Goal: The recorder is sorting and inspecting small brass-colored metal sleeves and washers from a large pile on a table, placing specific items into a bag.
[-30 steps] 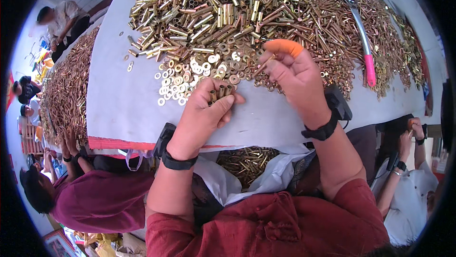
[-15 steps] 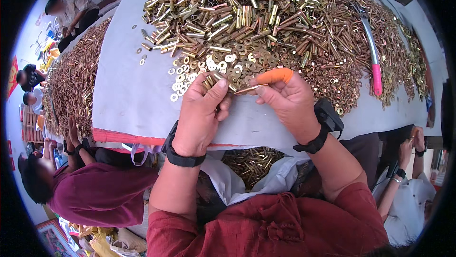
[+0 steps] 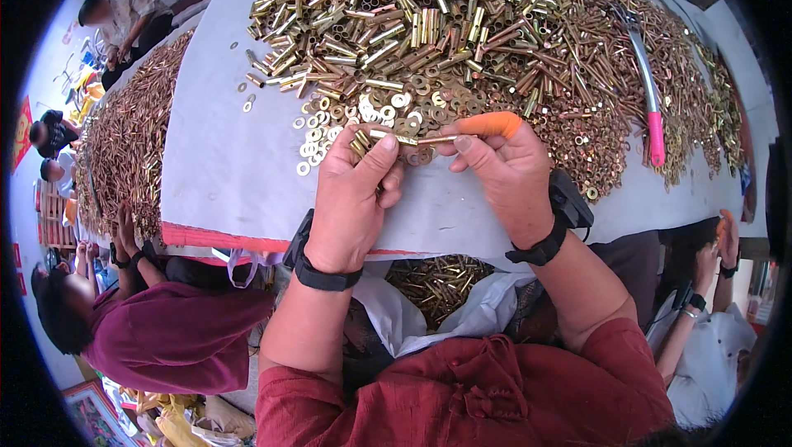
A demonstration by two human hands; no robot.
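Note:
My left hand [image 3: 351,191] is closed around several brass-coloured metal sleeves, with one sleeve [image 3: 396,139] held out between thumb and fingers. My right hand [image 3: 510,183], an orange finger cover [image 3: 492,124] on one finger, pinches a thin brass-coloured bolt [image 3: 436,140]. The bolt lies level and in line with the sleeve, its tip at the sleeve's end; whether it is inside I cannot tell. Just beyond my hands, flat washers [image 3: 313,135] lie scattered on the grey tabletop [image 3: 223,158].
A large heap of sleeves [image 3: 371,34] covers the far table. Small nuts [image 3: 577,150] and thin bolts [image 3: 594,67] lie to the right, beside a tool with a pink handle [image 3: 656,137]. A white sack [image 3: 388,315] of finished-looking pieces hangs at my lap. Co-workers sit on both sides.
Both hands have shifted slightly, the right one a little to the right. The bolt and sleeve, tilted before, now lie nearly level and end to end.

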